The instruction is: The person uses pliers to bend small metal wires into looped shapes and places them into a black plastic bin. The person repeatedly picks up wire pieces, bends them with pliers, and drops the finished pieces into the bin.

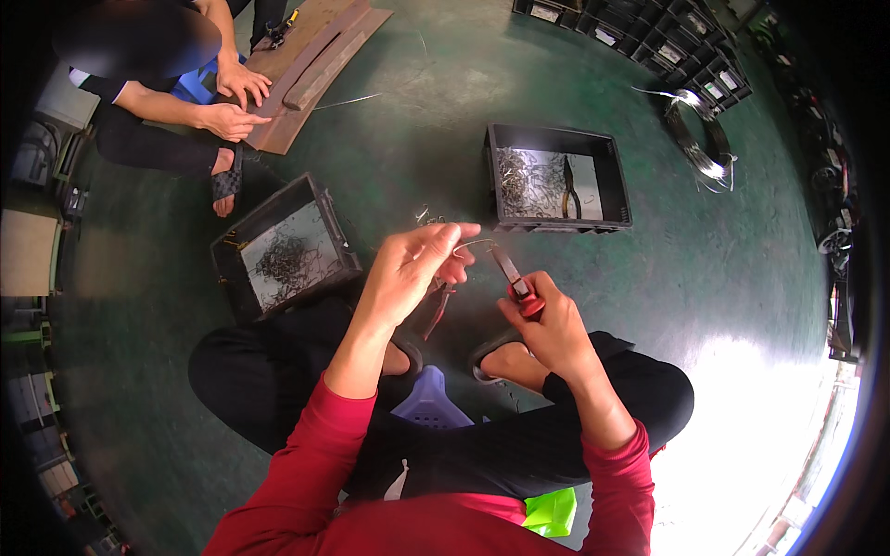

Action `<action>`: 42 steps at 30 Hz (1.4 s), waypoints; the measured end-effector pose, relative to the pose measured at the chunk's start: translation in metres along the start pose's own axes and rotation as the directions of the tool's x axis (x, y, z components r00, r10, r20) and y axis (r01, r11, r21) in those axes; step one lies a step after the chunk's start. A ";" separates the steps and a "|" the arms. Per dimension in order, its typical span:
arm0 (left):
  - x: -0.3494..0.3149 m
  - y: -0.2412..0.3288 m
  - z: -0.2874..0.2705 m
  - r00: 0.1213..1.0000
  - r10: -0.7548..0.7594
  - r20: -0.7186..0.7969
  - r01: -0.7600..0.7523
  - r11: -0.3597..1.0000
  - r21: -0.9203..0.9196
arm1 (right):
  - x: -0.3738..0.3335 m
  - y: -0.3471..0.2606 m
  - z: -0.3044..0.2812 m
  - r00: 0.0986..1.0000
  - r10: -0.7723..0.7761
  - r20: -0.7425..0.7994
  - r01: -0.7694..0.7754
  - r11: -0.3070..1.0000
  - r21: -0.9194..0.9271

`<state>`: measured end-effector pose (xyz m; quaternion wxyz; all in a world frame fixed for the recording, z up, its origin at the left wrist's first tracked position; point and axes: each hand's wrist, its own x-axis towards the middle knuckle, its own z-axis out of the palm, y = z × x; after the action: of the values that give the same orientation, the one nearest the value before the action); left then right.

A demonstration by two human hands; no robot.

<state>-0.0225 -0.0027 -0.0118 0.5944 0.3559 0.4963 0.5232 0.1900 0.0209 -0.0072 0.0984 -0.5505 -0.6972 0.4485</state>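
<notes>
My right hand (558, 326) is wrapped round the red handle of a hand tool that looks like pliers (510, 270), its grey metal end pointing up and to the left. A thin curved wire (476, 242) runs from the tool's tip to my left hand (417, 269), which pinches its other end between thumb and fingers. Just below the left fingers is a second red-handled tool (436, 317), partly hidden by that hand. Some small wire pieces (426, 217) show beyond the left hand, partly covered by it.
Black crates with bent wire pieces stand at left (336, 222) and ahead right (556, 225); the right one also holds pliers (572, 190). A wire coil (688, 148) and stacked crates (663, 42) are farther right. Another person's hands (236, 102) rest by wooden boards (320, 69).
</notes>
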 end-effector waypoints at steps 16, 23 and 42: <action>-0.005 0.001 0.014 0.998 -0.060 0.029 0.059 0.998 0.017 | 0.001 0.007 0.003 0.991 -0.045 0.124 0.021 0.982 0.186; -0.006 0.004 0.012 0.995 -0.080 0.058 0.081 0.997 -0.019 | 0.001 0.010 0.004 0.992 -0.057 0.116 0.038 0.986 0.164; -0.012 0.000 0.026 0.997 -0.069 0.023 0.069 0.997 0.016 | 0.008 0.011 0.010 0.972 -0.163 -0.171 0.160 0.987 -0.031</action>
<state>0.0026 -0.0114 -0.0024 0.6152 0.3494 0.5053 0.4942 0.1883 0.0224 -0.0240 0.1900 -0.5296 -0.7323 0.3835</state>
